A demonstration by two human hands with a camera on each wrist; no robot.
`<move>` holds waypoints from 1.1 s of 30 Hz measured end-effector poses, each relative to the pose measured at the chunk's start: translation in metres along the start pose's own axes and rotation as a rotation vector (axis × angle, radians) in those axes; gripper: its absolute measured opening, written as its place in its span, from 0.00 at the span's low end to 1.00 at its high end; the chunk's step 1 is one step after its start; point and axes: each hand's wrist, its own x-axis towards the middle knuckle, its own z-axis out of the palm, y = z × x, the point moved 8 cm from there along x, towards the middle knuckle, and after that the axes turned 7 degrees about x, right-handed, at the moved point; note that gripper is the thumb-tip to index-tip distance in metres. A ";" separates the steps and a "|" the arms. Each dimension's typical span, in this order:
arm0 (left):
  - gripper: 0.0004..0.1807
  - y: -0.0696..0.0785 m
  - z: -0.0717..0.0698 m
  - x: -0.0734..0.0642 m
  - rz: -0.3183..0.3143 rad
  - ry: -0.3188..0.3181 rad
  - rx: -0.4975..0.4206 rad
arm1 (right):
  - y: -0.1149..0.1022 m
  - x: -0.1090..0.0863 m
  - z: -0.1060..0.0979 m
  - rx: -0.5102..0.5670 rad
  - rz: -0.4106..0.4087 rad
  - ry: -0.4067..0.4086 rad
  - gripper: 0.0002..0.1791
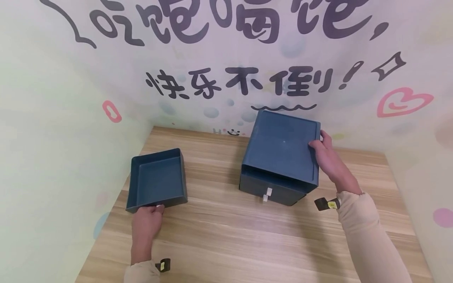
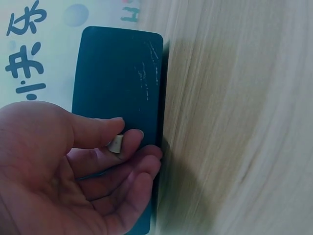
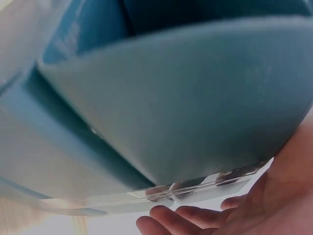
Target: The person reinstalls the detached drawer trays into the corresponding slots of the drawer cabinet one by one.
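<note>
On the left of the table lies a blue plastic drawer [image 1: 159,177], its inside bare and facing up. My left hand [image 1: 148,224] is at its front, where the thumb and index finger pinch the small white knob [image 2: 116,144] in the left wrist view. Farther right stands a blue drawer cabinet [image 1: 284,143] with a dark gap under its top panel. Two white knobs [image 1: 267,194] show on its front. My right hand [image 1: 327,157] holds the cabinet's right side, thumb over the top edge and fingers along the side, partly hidden in the head view.
The wood-grain table [image 1: 212,236] meets a printed wall [image 1: 212,59] right behind the cabinet. Another wall [image 1: 63,157] runs close along the drawer's left side, and a third [image 1: 421,177] bounds the right.
</note>
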 end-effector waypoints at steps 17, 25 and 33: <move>0.21 0.001 -0.002 0.000 0.001 0.035 -0.016 | -0.003 0.028 -0.018 0.021 -0.079 0.099 0.43; 0.18 0.004 -0.001 0.000 0.031 0.064 -0.016 | -0.004 0.026 -0.021 0.056 -0.114 0.153 0.40; 0.18 0.007 -0.004 -0.001 0.070 0.096 -0.020 | -0.003 0.026 -0.020 0.052 -0.109 0.169 0.40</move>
